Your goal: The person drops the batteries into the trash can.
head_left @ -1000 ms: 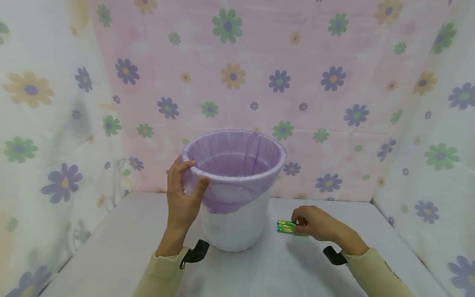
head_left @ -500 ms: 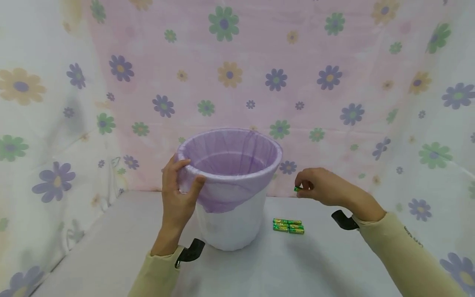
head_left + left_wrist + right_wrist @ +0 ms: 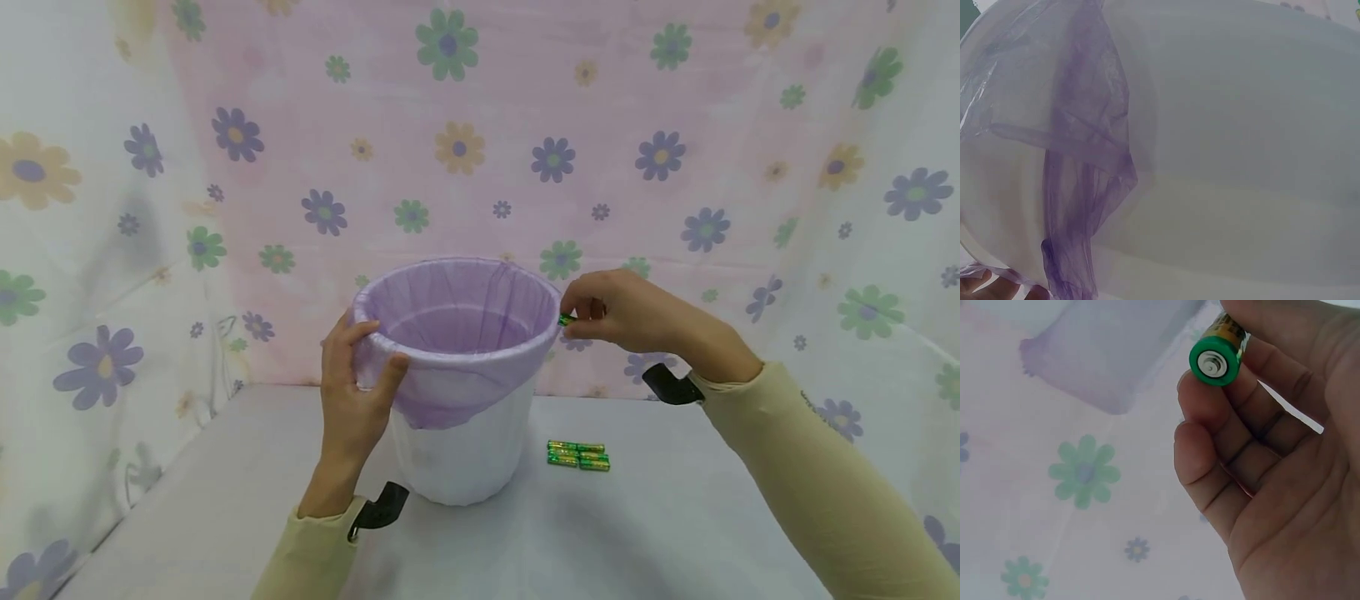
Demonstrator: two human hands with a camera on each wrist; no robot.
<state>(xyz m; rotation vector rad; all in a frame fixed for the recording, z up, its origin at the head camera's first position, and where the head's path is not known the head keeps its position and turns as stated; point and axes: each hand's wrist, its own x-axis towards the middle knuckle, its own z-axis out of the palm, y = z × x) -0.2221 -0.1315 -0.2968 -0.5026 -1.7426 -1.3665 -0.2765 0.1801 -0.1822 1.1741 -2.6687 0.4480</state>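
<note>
Flowered cloth (image 3: 510,179) backs the white table (image 3: 465,554), where my left hand (image 3: 356,404) grips a bin (image 3: 465,462) at its rim, over a purple bag (image 3: 450,392); six or so spare batteries (image 3: 592,457) lie to its right. My right hand (image 3: 630,312) pinches one battery (image 3: 1216,356) just beside the bin's right edge, which stands between it and the opening. Its button end faces the right-wrist lens, long axis running back and slightly up-right.

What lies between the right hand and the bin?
A battery, pinched by the right hand, lies between it and the bin in the head view. Whether it touches the bin, I can't tell.
</note>
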